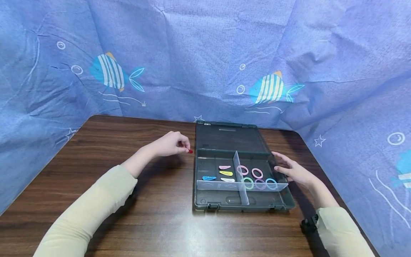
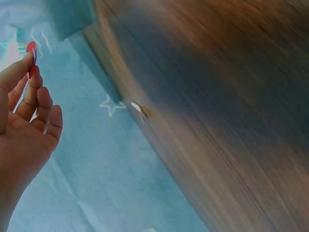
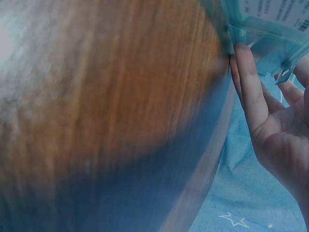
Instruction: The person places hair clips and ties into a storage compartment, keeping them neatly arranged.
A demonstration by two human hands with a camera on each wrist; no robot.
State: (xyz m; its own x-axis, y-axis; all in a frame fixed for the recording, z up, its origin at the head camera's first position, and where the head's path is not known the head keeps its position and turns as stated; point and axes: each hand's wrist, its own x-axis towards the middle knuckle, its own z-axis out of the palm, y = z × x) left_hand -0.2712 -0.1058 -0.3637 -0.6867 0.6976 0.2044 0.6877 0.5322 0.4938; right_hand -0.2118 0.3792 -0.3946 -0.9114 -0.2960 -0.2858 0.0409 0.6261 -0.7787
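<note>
In the head view my left hand (image 1: 171,144) is just left of the open grey see-through storage box (image 1: 221,206). Its thumb and fingertips pinch a small red hair clip (image 2: 32,59), held clear of the table. At the box's right wall is my right hand (image 1: 293,173), thumb at the rim and fingers along the outside; the right wrist view shows fairly straight fingers (image 3: 251,87) touching the plastic. The back left compartment holds blue (image 1: 209,178), pink (image 1: 224,167), yellow (image 1: 226,173) and white (image 1: 227,180) hair clips. Several hair ties (image 1: 257,173) lie in the back right compartment.
The box lid (image 1: 229,137) is folded back flat toward the blue fish-print curtain (image 1: 205,64). Pale dividers (image 1: 221,185) split the box. Dark wooden table (image 1: 144,221) surrounds it. A small pale shape (image 2: 137,107) shows near the table edge, its kind unclear.
</note>
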